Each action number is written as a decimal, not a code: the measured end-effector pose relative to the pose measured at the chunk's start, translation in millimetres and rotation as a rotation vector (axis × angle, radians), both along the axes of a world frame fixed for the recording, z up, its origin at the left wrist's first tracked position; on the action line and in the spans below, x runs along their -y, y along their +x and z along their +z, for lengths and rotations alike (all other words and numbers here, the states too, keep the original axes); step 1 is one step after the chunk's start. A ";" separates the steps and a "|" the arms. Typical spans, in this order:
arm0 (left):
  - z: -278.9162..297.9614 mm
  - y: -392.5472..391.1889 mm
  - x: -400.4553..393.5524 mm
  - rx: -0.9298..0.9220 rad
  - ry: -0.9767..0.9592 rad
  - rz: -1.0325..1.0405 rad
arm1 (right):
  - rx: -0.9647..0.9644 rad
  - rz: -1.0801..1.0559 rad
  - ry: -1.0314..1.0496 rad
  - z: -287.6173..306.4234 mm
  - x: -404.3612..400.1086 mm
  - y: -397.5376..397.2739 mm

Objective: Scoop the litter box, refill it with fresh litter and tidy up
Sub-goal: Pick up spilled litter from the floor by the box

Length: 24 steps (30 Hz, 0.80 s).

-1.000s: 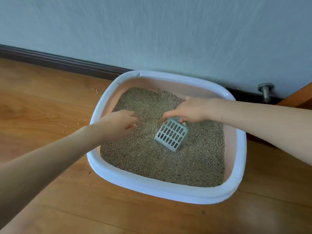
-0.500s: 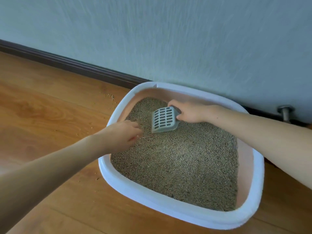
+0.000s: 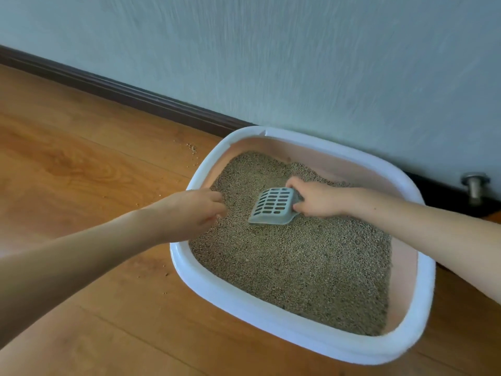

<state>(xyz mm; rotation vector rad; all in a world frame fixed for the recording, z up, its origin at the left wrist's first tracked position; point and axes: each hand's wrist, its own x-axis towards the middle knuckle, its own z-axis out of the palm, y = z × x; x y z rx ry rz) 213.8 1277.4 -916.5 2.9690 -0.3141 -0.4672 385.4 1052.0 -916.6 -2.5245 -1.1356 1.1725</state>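
A pink litter box with a white rim [image 3: 284, 318] stands on the wooden floor against the wall. Grey-brown litter [image 3: 298, 267] fills it. My right hand [image 3: 317, 198] is shut on the handle of a grey slotted scoop [image 3: 272, 204], whose blade lies on the litter in the box's far half, pointing toward me. My left hand [image 3: 189, 213] hovers over the box's left rim with its fingers curled, fingertips at the litter surface; whether it holds anything is hidden.
Loose litter grains [image 3: 192, 148] lie scattered on the wooden floor [image 3: 81, 185] left of the box. A dark skirting board [image 3: 122, 93] runs along the wall. A metal door stop [image 3: 475, 185] sticks out at the right, behind the box.
The view has shifted, so the box now sits lower right. My right hand carried the scoop from the middle of the litter to the far side, then turned the blade toward me.
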 end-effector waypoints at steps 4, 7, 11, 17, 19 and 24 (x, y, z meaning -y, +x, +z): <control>3.1 -9.4 -1.2 0.064 -0.001 -0.010 | -0.014 -0.011 -0.024 -3.7 17.9 -2.5; 3.9 -10.2 0.3 0.090 0.001 -0.029 | 0.047 -0.062 -0.089 10.8 56.4 15.0; 2.8 6.0 10.4 0.091 -0.005 -0.062 | 0.281 0.030 -0.301 40.1 96.4 43.6; -2.0 37.1 29.6 0.118 -0.071 -0.122 | 0.462 0.492 -0.480 79.4 90.0 37.4; -3.9 38.5 32.3 0.110 -0.065 -0.127 | 0.566 0.792 -0.541 60.3 84.0 26.7; -7.0 34.0 32.0 0.090 -0.081 -0.145 | 0.913 1.204 -0.503 43.2 52.8 16.8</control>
